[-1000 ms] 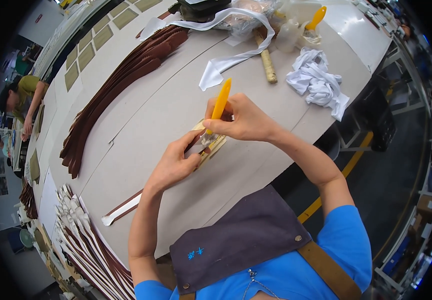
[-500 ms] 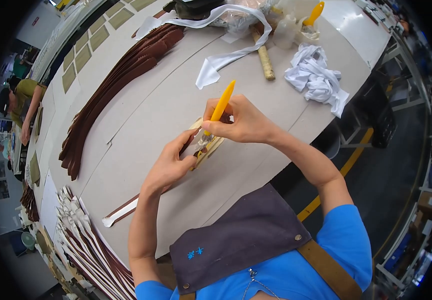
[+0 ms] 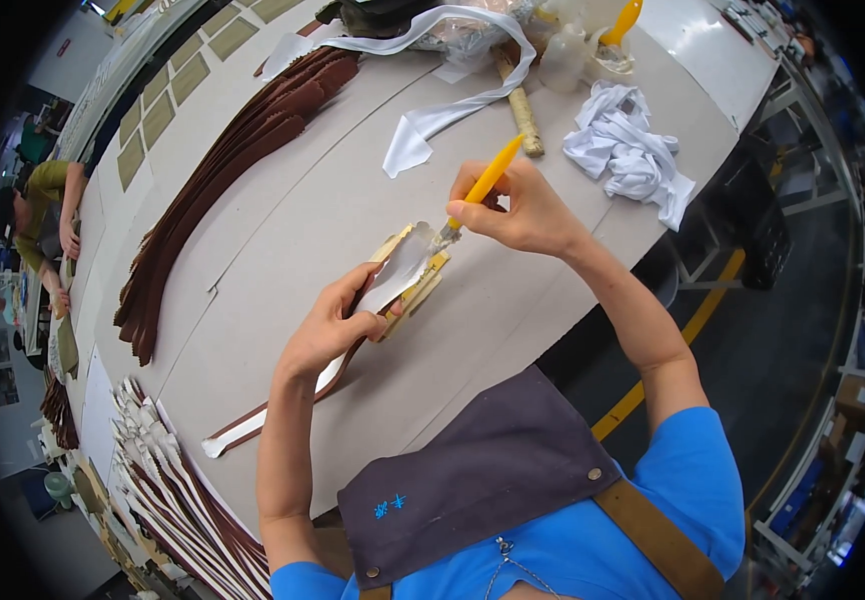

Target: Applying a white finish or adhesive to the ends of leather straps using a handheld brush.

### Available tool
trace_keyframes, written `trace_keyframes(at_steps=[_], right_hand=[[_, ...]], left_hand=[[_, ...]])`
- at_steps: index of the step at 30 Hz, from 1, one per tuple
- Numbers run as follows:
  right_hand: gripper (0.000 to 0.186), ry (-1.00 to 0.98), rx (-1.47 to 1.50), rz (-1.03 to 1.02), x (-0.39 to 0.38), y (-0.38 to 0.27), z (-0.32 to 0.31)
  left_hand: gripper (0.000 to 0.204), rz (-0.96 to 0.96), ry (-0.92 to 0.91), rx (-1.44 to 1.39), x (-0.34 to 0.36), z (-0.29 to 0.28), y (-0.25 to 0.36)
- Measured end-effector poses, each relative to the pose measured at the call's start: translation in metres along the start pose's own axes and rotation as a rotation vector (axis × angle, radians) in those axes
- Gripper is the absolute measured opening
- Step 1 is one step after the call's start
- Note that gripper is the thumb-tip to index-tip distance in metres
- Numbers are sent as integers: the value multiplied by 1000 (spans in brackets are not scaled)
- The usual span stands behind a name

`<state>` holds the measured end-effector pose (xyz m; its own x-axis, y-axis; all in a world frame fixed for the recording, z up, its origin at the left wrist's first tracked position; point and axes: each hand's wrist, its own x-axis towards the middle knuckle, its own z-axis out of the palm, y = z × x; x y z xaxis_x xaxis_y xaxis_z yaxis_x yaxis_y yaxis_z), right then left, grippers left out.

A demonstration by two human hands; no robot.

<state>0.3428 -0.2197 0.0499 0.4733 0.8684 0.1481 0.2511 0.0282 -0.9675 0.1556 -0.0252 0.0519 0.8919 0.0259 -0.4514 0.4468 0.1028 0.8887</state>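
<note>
My left hand [image 3: 336, 318] is closed around a long brown strap [image 3: 247, 425] whose upper face is white. The strap's scalloped wide end [image 3: 403, 268] lies over a yellowish block [image 3: 421, 290], while its narrow tail runs down to the left beneath my forearm. In my right hand [image 3: 523, 207] is a yellow-handled brush [image 3: 494, 178], pinched near its bristles and slanted up to the right. The whitish, clotted bristles meet the right edge of the strap's wide end.
Stacked brown straps [image 3: 208, 190] lie at left, white-edged ones [image 3: 168, 470] at lower left. Ahead are a white cloth strip [image 3: 410, 146], a stick-like roll [image 3: 525, 120], crumpled white cloth [image 3: 625, 150] and a pot [image 3: 610, 68] with another yellow brush. A co-worker [image 3: 48, 200] stands far left.
My right hand has moved right and slightly up with the brush, from the middle of the strap's wide end to its edge. More of the white face now shows.
</note>
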Motion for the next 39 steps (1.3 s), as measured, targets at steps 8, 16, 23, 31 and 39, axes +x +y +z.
trace_keyframes(at_steps=[8, 16, 23, 31, 39], right_hand=[[9, 254, -51, -260, -27, -28, -10], [5, 17, -178, -309, -18, -21, 21], [5, 256, -225, -334, -21, -20, -5], [13, 144, -323, -540, -35, -29, 33], [32, 83, -486, -771, -23, -8, 69]], left_hand=[[58, -34, -2, 24, 2, 0, -4], [58, -28, -82, -48, -4, -4, -2], [57, -60, -139, -100, -1, -9, -9], [54, -35, -143, -111, 5, -8, -11], [54, -35, -171, -113, 2, -12, -14]])
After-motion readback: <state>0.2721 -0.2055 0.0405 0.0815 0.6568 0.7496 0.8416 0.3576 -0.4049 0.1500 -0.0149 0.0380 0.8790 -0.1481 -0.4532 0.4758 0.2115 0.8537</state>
